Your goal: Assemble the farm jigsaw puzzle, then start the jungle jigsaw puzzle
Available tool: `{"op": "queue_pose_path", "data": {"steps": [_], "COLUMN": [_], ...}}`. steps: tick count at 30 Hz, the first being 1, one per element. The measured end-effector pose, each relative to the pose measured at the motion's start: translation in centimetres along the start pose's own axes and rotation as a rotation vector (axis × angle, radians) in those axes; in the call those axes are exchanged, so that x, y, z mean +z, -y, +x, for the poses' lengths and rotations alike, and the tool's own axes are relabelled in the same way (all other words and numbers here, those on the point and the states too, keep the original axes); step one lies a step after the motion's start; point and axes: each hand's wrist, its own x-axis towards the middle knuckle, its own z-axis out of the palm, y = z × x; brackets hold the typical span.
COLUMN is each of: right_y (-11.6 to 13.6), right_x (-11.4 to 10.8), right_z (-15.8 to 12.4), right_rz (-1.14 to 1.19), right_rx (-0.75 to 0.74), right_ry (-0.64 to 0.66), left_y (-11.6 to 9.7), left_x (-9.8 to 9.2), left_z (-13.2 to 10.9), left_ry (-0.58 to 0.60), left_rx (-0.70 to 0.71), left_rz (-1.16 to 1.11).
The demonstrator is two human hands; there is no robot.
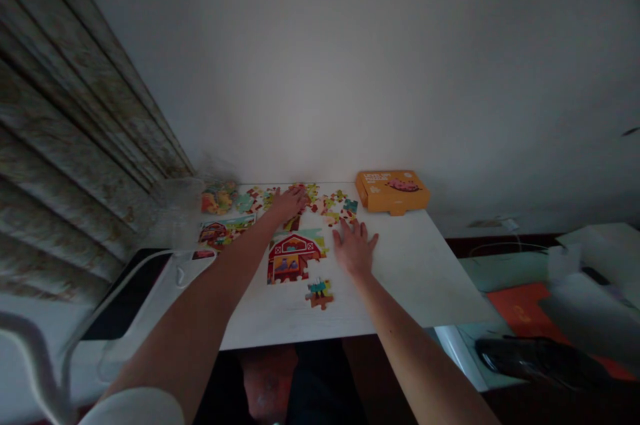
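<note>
Touching loose multicoloured cardboard puzzle pieces (313, 193) at 12 o'clock with left hand (293, 202); can't tell if pinching any. Splaying right hand (356, 252), gripping nothing, at 3 o'clock of flat, partly joined red-barn cardboard section (291, 262). Best to fan pieces flat, unstacked, without nudging small joined teal-and-brown cluster (320, 293) at section's 5 o'clock.

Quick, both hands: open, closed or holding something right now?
Left hand: among the loose puzzle pieces; cannot tell whether it grips one.
Right hand: open, spread on or just over the white table, nothing visibly held.
</note>
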Motion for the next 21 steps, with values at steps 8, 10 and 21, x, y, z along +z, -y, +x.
{"op": "queue_pose_path", "data": {"steps": [8, 10, 21], "right_y": [0.0, 0.0, -0.1], "right_x": [-0.2, -0.3, -0.1], "right_z": [-0.3, -0.3, -0.2], "right_rz": [0.003, 0.003, 0.01], "right_rx": [-0.014, -0.011, -0.011], "right_ry": [-0.011, -0.006, -0.01], "left_y": [3.4, 4.0, 2.5], "left_x": [-0.5, -0.6, -0.7], "left_z": [-2.8, -3.4, 0.3], "left_ry": [-0.077, -0.09, -0.07], "left_rx": [-0.212, -0.247, -0.192], "left_rz": [0.034, 0.053, -0.047]}}
